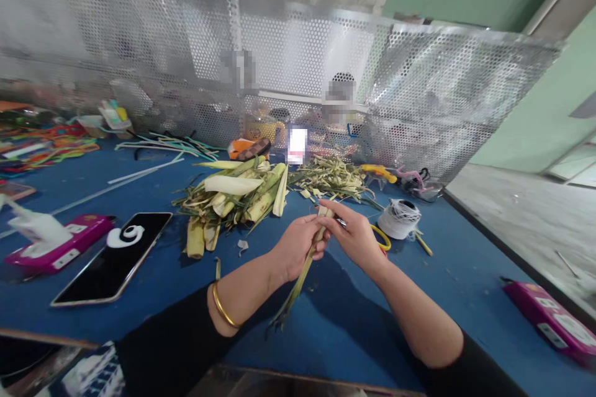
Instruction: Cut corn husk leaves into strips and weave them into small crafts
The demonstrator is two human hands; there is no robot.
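Between my two hands, above the front middle of the table, is a long pale strip of corn husk, its dark frayed end hanging down toward me. My left hand is closed around the strip below its upper end. At that upper end, my right hand pinches the husk with thumb and fingers. A small dark, shiny thing shows by the right fingers; I cannot make out what it is. Left of the hands lies a pile of corn husks, whole and folded. Behind the hands is a heap of shredded husk pieces.
A spool of white thread and a yellow ring are right of my hands. A phone and a magenta tissue pack lie left; another magenta pack lies right. A perforated metal screen stands behind the blue table.
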